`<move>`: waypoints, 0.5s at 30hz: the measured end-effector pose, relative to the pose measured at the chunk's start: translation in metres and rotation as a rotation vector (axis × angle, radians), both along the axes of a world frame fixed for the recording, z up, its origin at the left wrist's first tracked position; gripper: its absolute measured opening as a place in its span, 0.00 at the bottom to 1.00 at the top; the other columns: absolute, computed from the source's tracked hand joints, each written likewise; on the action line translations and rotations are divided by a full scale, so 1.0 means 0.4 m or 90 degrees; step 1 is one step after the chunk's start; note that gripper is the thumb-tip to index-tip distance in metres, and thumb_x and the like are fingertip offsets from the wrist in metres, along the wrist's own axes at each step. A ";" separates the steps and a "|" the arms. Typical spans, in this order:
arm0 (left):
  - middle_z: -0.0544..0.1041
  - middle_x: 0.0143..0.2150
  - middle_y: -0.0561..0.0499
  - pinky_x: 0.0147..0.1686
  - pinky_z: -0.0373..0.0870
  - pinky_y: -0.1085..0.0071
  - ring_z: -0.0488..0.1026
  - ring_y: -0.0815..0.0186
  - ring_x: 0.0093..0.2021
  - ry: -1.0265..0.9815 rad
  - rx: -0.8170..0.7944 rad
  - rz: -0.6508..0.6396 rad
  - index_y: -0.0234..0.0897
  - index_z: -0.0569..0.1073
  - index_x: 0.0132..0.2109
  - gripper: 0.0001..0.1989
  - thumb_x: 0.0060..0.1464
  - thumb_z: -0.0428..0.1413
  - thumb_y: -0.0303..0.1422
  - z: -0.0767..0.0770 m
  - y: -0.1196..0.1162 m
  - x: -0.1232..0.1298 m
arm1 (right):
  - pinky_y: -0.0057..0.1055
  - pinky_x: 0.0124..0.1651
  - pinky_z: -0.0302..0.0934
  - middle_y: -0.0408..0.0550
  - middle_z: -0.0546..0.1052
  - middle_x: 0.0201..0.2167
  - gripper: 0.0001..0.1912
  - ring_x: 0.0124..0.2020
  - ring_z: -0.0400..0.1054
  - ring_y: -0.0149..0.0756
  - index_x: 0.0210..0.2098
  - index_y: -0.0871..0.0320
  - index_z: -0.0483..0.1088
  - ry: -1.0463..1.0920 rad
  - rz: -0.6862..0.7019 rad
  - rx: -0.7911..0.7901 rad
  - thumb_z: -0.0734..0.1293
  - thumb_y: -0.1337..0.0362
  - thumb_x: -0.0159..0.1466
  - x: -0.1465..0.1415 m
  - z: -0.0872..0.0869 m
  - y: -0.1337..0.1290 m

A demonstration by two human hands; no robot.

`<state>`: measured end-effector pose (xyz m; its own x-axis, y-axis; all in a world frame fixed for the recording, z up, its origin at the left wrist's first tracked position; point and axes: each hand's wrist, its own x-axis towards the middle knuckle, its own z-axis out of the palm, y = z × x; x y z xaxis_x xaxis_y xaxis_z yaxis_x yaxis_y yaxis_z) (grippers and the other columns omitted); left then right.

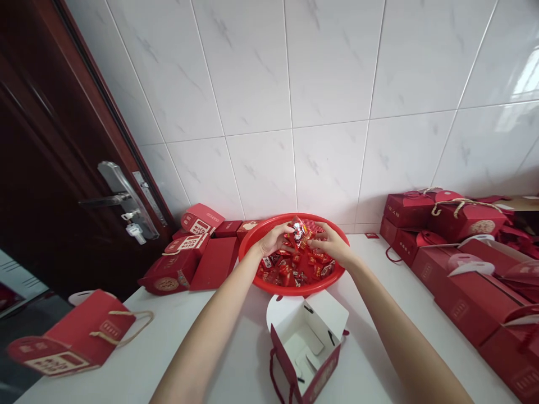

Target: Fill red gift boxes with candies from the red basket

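Note:
A round red plastic basket (263, 229) stands on the white table against the tiled wall, filled with several red-wrapped candies (290, 272). Both my hands reach into it. My left hand (273, 239) and my right hand (332, 242) together hold a red candy packet (298, 231) raised a little above the pile, fingers pinched on its two sides. In front of the basket, close to me, an open red gift box (309, 348) with white inside flaps and a cord handle stands with nothing visible inside.
Closed red gift boxes with rope handles are stacked along the right (458, 280). More red boxes lie at the left of the basket (189, 258), and one lies on its side at the near left edge (80, 336). A dark wooden door (50, 168) with a metal handle stands at left.

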<state>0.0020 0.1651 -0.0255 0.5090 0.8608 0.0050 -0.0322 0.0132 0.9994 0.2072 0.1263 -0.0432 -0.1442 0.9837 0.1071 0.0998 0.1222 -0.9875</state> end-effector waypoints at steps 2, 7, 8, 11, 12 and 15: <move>0.73 0.30 0.51 0.32 0.72 0.68 0.70 0.65 0.31 0.005 -0.022 0.040 0.35 0.70 0.34 0.10 0.46 0.55 0.37 -0.005 0.009 -0.001 | 0.35 0.40 0.70 0.50 0.77 0.43 0.33 0.38 0.74 0.38 0.59 0.57 0.63 0.004 -0.008 -0.002 0.73 0.63 0.55 0.001 -0.002 0.002; 0.70 0.27 0.50 0.29 0.69 0.69 0.67 0.65 0.29 0.013 -0.028 0.068 0.36 0.70 0.33 0.11 0.43 0.50 0.37 -0.008 0.018 0.002 | 0.34 0.38 0.71 0.54 0.77 0.46 0.22 0.40 0.75 0.39 0.48 0.60 0.70 0.012 -0.027 0.003 0.72 0.67 0.54 0.000 -0.011 0.017; 0.71 0.27 0.50 0.29 0.69 0.69 0.67 0.65 0.29 0.013 -0.027 0.067 0.36 0.71 0.34 0.12 0.42 0.50 0.36 -0.006 0.016 0.002 | 0.34 0.37 0.71 0.53 0.78 0.44 0.21 0.38 0.75 0.39 0.47 0.60 0.70 0.019 -0.033 0.007 0.72 0.67 0.54 0.000 -0.014 0.021; 0.75 0.33 0.47 0.30 0.69 0.69 0.69 0.63 0.32 0.017 -0.016 0.040 0.34 0.75 0.44 0.22 0.41 0.50 0.36 0.005 0.006 -0.001 | 0.35 0.36 0.71 0.50 0.78 0.40 0.23 0.33 0.75 0.37 0.49 0.59 0.69 0.044 -0.057 0.018 0.70 0.69 0.54 0.002 -0.024 0.032; 0.77 0.37 0.46 0.32 0.70 0.68 0.71 0.61 0.35 0.020 -0.008 0.025 0.34 0.75 0.47 0.24 0.43 0.50 0.37 0.009 0.002 -0.003 | 0.35 0.36 0.71 0.49 0.78 0.40 0.24 0.33 0.75 0.37 0.50 0.58 0.68 0.050 -0.064 0.022 0.70 0.69 0.54 0.003 -0.027 0.035; 0.76 0.49 0.42 0.39 0.74 0.63 0.72 0.55 0.48 0.036 0.026 -0.004 0.34 0.75 0.51 0.25 0.49 0.52 0.42 0.017 -0.008 -0.004 | 0.34 0.34 0.71 0.46 0.78 0.36 0.25 0.32 0.75 0.37 0.50 0.57 0.67 0.064 -0.072 0.030 0.69 0.69 0.53 0.004 -0.033 0.040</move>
